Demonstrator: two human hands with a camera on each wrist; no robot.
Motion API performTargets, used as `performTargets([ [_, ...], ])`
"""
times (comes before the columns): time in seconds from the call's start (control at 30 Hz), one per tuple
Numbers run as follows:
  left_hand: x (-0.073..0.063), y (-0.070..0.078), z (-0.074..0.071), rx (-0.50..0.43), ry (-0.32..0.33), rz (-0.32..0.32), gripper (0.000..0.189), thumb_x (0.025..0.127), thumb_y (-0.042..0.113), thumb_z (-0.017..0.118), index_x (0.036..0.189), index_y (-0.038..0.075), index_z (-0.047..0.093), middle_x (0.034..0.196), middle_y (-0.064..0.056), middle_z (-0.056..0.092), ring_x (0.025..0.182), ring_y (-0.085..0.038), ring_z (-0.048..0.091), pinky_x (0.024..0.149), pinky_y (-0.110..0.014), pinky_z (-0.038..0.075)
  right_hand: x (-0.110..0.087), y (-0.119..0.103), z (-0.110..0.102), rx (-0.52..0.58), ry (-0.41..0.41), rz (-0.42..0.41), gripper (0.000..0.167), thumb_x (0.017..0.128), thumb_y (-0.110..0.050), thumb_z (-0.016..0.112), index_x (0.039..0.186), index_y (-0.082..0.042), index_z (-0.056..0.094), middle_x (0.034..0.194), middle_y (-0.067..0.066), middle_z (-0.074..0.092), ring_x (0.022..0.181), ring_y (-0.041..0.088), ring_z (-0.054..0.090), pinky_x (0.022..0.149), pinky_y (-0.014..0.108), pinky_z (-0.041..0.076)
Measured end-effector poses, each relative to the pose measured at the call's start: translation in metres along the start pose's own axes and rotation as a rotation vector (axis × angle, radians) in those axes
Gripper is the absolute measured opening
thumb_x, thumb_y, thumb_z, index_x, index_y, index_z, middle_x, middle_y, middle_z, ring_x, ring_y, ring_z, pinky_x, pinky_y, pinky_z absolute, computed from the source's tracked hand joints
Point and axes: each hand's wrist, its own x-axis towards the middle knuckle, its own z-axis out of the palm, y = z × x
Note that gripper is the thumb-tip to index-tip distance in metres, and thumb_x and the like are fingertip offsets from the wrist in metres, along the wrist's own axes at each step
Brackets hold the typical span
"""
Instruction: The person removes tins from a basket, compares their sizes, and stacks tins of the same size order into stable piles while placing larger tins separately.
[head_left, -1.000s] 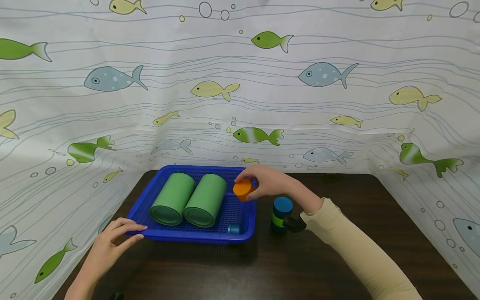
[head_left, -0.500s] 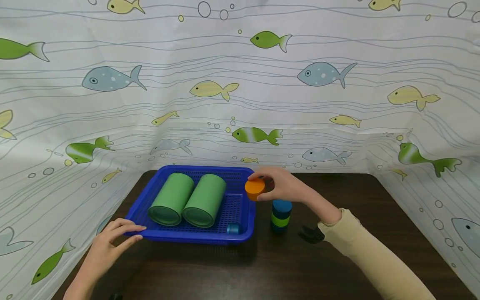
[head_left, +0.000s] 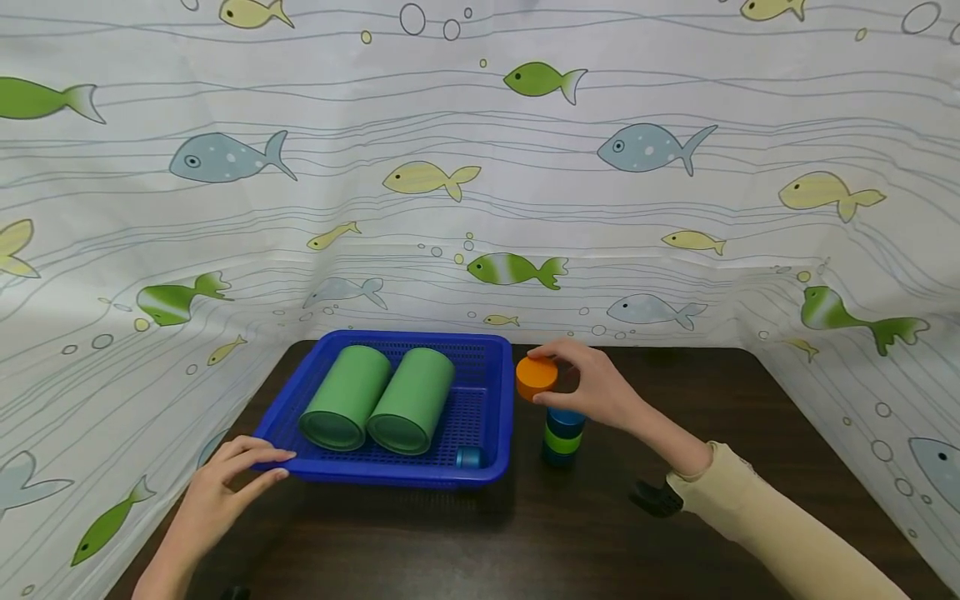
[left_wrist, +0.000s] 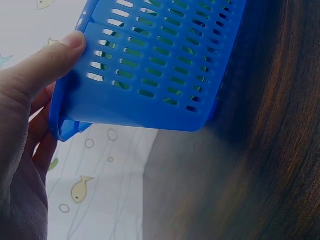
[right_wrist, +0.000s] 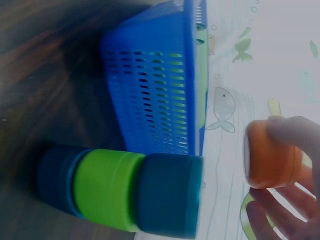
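My right hand pinches a small orange cylinder between thumb and fingers. The orange cylinder is held up beside the right rim of the blue basket, overlapping the top of a stack in the head view. That stack stands upright on the table, with dark blue, green and teal round pieces. At the basket's front left corner, my left hand grips the rim, its thumb on top and fingers around the edge. Inside the basket are two large green cylinders and a small blue cylinder.
The dark wooden table extends in front and to the right of the basket. A fish-patterned white cloth surrounds it at the back and both sides. The stack stands close to the basket's right side.
My right hand has carried the orange cylinder rightward, from over the basket's right side to beyond its rim by the stack. My left hand has stayed on the basket.
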Motion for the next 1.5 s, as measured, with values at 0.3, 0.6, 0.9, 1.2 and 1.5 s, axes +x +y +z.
performTargets([
  [0.3, 0.001, -0.002, 0.001, -0.011, -0.005, 0.014, 0.044, 0.064, -0.013, 0.082, 0.098, 0.015, 0.077, 0.096, 0.007, 0.062, 0.099, 0.008, 0.049, 0.089, -0.002, 0.034, -0.02, 0.003, -0.005, -0.031, 0.075, 0.027, 0.054, 0.079, -0.022, 0.085, 0.127, -0.015, 0.061, 0.121, 0.001, 0.065, 0.1, 0.013, 0.063, 0.078, 0.029, 0.058],
  [0.6, 0.001, -0.002, 0.0, -0.001, -0.007, 0.014, 0.043, 0.064, -0.012, 0.082, 0.098, 0.015, 0.078, 0.096, 0.008, 0.062, 0.1, 0.008, 0.048, 0.09, -0.002, 0.033, -0.032, 0.009, -0.01, -0.064, 0.073, 0.051, 0.056, 0.077, -0.016, 0.085, 0.126, -0.012, 0.059, 0.121, 0.003, 0.063, 0.099, 0.014, 0.061, 0.08, 0.034, 0.059],
  [0.9, 0.001, -0.003, -0.001, -0.002, -0.013, 0.018, 0.043, 0.064, -0.012, 0.082, 0.098, 0.015, 0.078, 0.096, 0.008, 0.062, 0.099, 0.008, 0.05, 0.088, -0.002, 0.034, -0.04, 0.012, -0.009, -0.067, 0.02, 0.1, 0.055, 0.078, -0.016, 0.084, 0.126, -0.014, 0.057, 0.121, 0.001, 0.061, 0.1, 0.011, 0.059, 0.084, 0.027, 0.056],
  [1.2, -0.001, -0.003, -0.001, 0.011, -0.02, 0.009, 0.042, 0.065, -0.011, 0.082, 0.098, 0.015, 0.078, 0.097, 0.01, 0.062, 0.101, 0.009, 0.048, 0.089, -0.001, 0.033, -0.041, 0.015, -0.006, -0.058, -0.014, 0.105, 0.055, 0.078, -0.016, 0.084, 0.127, -0.014, 0.057, 0.121, 0.0, 0.061, 0.1, 0.01, 0.059, 0.084, 0.023, 0.055],
  [1.5, 0.001, -0.004, -0.001, 0.004, -0.011, 0.012, 0.042, 0.066, -0.01, 0.083, 0.098, 0.016, 0.078, 0.097, 0.009, 0.062, 0.101, 0.009, 0.048, 0.09, -0.002, 0.033, -0.042, 0.016, -0.007, -0.054, -0.024, 0.096, 0.055, 0.079, -0.016, 0.083, 0.127, -0.013, 0.057, 0.121, 0.0, 0.061, 0.1, 0.01, 0.06, 0.084, 0.024, 0.056],
])
